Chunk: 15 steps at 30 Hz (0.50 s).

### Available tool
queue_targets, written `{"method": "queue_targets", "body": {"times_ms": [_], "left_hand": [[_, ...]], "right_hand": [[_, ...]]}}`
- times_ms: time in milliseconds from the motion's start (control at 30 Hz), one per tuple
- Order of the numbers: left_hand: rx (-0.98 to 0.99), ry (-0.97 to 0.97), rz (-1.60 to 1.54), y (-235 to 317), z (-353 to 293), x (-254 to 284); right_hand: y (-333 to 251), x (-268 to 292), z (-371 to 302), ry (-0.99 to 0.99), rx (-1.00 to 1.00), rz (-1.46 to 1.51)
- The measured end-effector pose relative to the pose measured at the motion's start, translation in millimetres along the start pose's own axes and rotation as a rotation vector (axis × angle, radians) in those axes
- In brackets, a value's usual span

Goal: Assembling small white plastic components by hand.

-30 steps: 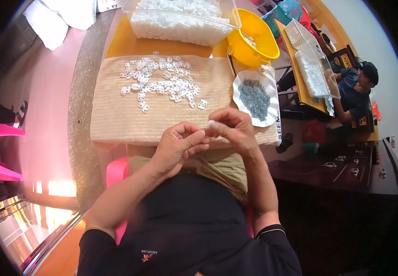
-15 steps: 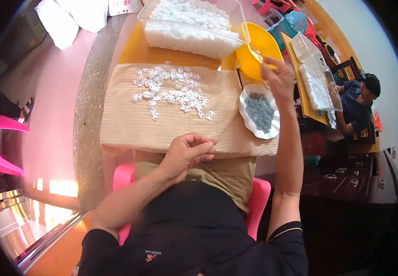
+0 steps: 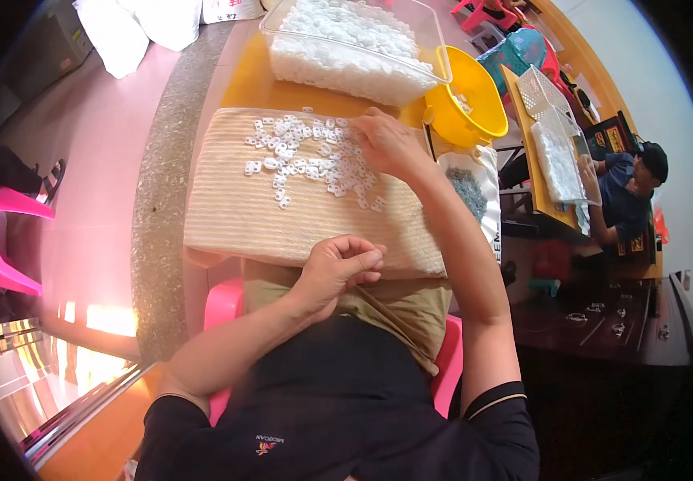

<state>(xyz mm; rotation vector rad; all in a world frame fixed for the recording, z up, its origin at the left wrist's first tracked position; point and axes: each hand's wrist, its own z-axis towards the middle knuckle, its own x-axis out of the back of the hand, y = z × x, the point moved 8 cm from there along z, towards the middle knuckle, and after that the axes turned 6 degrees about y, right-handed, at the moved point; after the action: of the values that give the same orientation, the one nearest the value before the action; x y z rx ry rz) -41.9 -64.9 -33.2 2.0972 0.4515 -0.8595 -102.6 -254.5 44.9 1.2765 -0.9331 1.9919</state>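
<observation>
Beyond the khaki-clad lap (image 3: 398, 313) stands a yellow worktop (image 3: 244, 86), its near part covered by a beige cloth (image 3: 250, 220). Past the cloth, a clear tub (image 3: 437, 77) holds a white heap (image 3: 346, 32), and a yellow bucket (image 3: 484, 115) stands just to its right, a few pale bits (image 3: 464, 103) inside. At the cloth's right edge lies a white dish (image 3: 492, 188), partly hidden by the right forearm (image 3: 474, 256). The right hand (image 3: 390, 144) reaches over the cloth, back uppermost, its fingers at the upper right of the scattered white pieces (image 3: 314, 171); whether its grip is wide, narrow or holding something, I cannot tell. The left hand (image 3: 338, 268) hovers at the cloth's near edge with a narrow grip, thumb and forefinger pressed together; anything between them is too small to make out. The scattered pieces, with small holes, lie over the cloth's upper middle. Smallest, the thin grey pins (image 3: 468, 192) lie heaped in the dish.
</observation>
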Motion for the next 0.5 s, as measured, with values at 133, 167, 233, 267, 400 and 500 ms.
{"method": "queue_targets", "body": {"times_ms": [133,167,233,267,400,500], "left_hand": [[-0.005,0.0,-0.01,2,-2,0],[-0.003,0.006,-0.011,3,-3,-2],[-0.003,0.012,-0.014,2,-3,0],[-0.001,-0.002,0.001,-1,-1,0],[-0.003,-0.025,0.007,-2,2,0],[-0.007,-0.022,0.004,-1,1,-1]], "right_hand": [[5,-19,15,-0.322,-0.185,0.034],[6,-21,18,-0.324,-0.184,0.033],[5,-8,30,-0.097,-0.146,0.025],[9,-14,31,-0.095,-0.145,0.023],[6,-21,36,-0.029,-0.02,0.026],[4,-26,34,-0.088,-0.022,0.04]]}}
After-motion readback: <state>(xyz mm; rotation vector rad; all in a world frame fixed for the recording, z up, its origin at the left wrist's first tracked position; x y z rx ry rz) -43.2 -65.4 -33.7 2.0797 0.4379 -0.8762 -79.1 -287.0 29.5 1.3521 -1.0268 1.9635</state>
